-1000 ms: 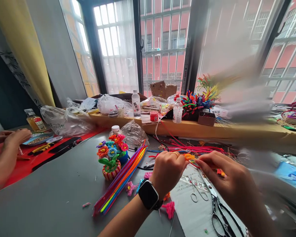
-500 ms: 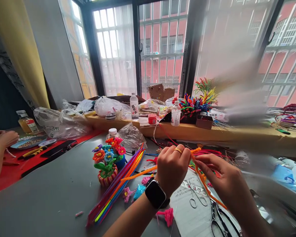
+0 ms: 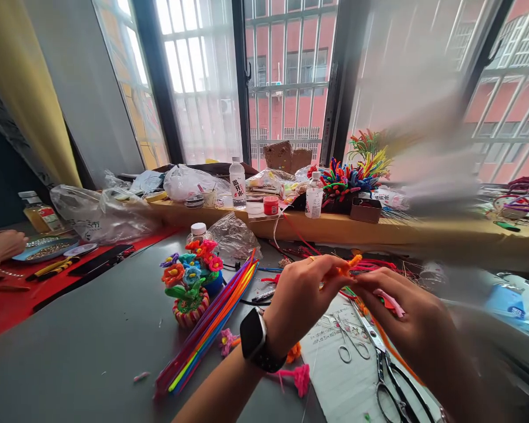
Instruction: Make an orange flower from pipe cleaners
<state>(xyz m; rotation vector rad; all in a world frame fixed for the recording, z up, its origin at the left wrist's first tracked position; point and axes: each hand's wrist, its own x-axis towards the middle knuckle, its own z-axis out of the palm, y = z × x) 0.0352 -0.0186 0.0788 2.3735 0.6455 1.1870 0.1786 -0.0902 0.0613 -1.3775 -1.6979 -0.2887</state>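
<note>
My left hand point(image 3: 302, 296), with a watch on its wrist, pinches an orange pipe cleaner point(image 3: 355, 259) whose bent end sticks up above the fingertips. The fingers of my right hand point(image 3: 412, 314) are closed on the same pipe cleaner, close against the left fingertips. A long orange length trails down beneath the right hand. Something pink shows at the right hand's fingers; whether it is held I cannot tell. Below the hands, small scissors point(image 3: 344, 353) and larger black-handled scissors point(image 3: 380, 352) lie on a pale board point(image 3: 335, 382). Pink pipe-cleaner flowers point(image 3: 300, 380) lie near my left forearm.
A bundle of coloured pipe cleaners point(image 3: 211, 329) lies left of my hands, beside a small pot of pipe-cleaner flowers point(image 3: 190, 311). Bottles point(image 3: 237, 185) and a red jar point(image 3: 271, 205) stand on the ledge point(image 3: 194, 214). Another person's hand point(image 3: 4, 244) is at the far left.
My left hand has turned and its fingers now extend toward the right hand. The orange end that stuck out left of it no longer shows. The view has shifted slightly.
</note>
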